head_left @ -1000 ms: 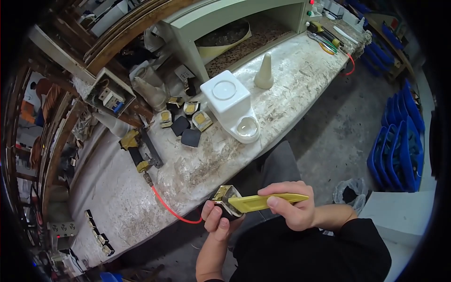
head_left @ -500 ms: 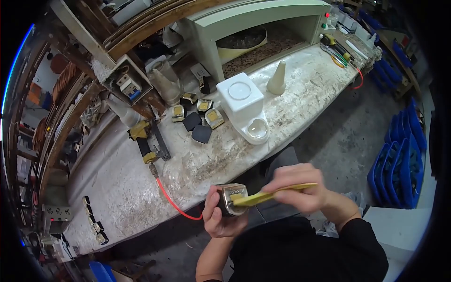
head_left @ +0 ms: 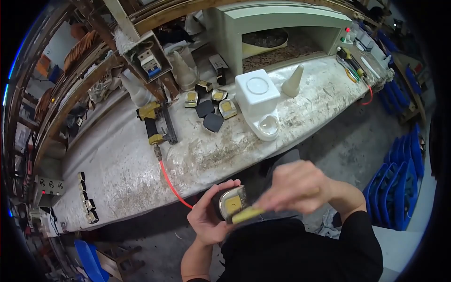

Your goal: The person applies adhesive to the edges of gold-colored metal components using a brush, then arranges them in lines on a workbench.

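Observation:
My left hand is wrapped round a dark, rounded piece with a metallic rim and a yellow patch on its face. In my right hand, blurred by motion, is a yellow brush-like tool, whose end lies against the lower edge of the piece. Similar pieces with yellow patches rest on the bench beside black square pads. Near them stands a white container with a round cup.
A nail gun with a red hose lies on the worn bench. A pale cone stands before a green-grey housing. Several small pieces line the left end. Blue bins are on the right.
The view has shifted, so the bench items appear further right. My left hand has tilted the piece, and the yellow tool has moved down to its lower edge.

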Motion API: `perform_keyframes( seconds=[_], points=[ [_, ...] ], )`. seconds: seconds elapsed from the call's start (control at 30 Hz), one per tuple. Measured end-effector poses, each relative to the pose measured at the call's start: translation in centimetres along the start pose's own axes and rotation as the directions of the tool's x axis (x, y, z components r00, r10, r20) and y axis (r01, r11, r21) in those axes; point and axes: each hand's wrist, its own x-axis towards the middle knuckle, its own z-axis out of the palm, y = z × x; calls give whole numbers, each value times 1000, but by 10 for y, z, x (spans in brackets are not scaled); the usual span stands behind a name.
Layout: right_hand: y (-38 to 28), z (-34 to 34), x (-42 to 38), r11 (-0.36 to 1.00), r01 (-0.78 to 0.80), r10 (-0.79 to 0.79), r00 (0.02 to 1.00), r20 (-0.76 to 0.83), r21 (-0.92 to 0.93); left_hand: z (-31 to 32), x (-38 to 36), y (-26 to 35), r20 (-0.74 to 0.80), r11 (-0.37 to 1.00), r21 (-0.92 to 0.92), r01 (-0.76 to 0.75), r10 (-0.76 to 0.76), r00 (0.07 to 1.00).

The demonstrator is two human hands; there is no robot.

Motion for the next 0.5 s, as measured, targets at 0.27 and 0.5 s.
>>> perform_keyframes(
  seconds=[0.27,0.5],
  points=[
    [-6,5,8,989,116,-127,985,117,95,-26,-3,10,96,940,-294,174,-152,984],
    [19,1,36,978,194,-205,958,201,71,-45,4,18,120,902,-368,225,-194,974]
  ],
)
